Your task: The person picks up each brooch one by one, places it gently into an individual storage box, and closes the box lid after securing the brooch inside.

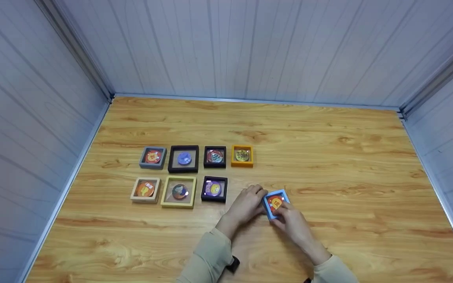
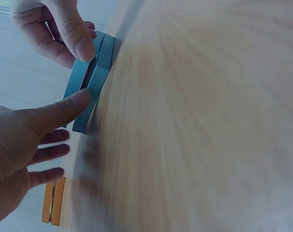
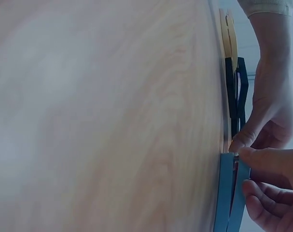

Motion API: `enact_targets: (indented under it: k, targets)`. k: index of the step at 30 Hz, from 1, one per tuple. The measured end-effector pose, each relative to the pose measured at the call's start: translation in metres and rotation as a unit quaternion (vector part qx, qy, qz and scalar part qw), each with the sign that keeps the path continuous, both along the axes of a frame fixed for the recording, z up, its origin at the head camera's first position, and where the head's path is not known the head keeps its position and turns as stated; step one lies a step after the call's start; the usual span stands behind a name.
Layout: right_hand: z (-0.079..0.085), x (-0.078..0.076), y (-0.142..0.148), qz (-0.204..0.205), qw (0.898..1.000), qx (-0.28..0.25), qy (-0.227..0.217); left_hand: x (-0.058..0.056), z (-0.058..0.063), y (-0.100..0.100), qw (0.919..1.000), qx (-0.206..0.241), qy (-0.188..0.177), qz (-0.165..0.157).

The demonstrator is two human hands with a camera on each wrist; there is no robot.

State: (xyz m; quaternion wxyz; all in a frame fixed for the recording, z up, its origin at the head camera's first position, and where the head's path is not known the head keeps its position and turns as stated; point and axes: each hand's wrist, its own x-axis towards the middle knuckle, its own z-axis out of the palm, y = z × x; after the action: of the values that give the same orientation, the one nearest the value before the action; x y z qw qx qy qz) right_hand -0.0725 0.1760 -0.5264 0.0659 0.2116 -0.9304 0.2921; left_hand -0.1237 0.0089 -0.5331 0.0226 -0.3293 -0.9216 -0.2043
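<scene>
A light blue display frame with a round red-and-orange badge inside lies on the table, turned slightly. Its two halves stand slightly apart, with a thin gap along the side in both wrist views. My right hand pinches the upper half at its near right corner, thumb at the gap. On the other side, my left hand presses its straight thumb against the frame's edge, while its other fingers stretch out loosely, apart from the frame.
Two rows of framed badges lie to the left: a grey frame, a large black frame, a small black frame and an orange frame behind; cream, yellow and black frames nearer. White panels wall the table.
</scene>
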Motion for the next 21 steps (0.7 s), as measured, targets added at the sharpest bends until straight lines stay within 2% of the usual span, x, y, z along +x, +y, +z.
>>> enact_targets:
  k: [4,9,13,21]
  targets:
    - [0.002,0.0,0.004,0.007,0.999,-0.024,-0.019,0.001,0.004,0.0,0.9992,0.007,0.01,-0.037]
    - [0.005,0.002,0.011,-0.002,0.997,-0.062,-0.045,0.001,0.007,0.001,0.9965,-0.002,0.043,-0.072]
    - [0.007,0.003,0.018,-0.028,0.994,-0.089,-0.05,0.002,0.006,0.001,0.9939,-0.021,0.071,-0.082]
    - [0.011,-0.002,0.034,-0.077,0.992,-0.098,-0.012,0.006,0.004,-0.004,0.9892,-0.042,0.113,-0.084]
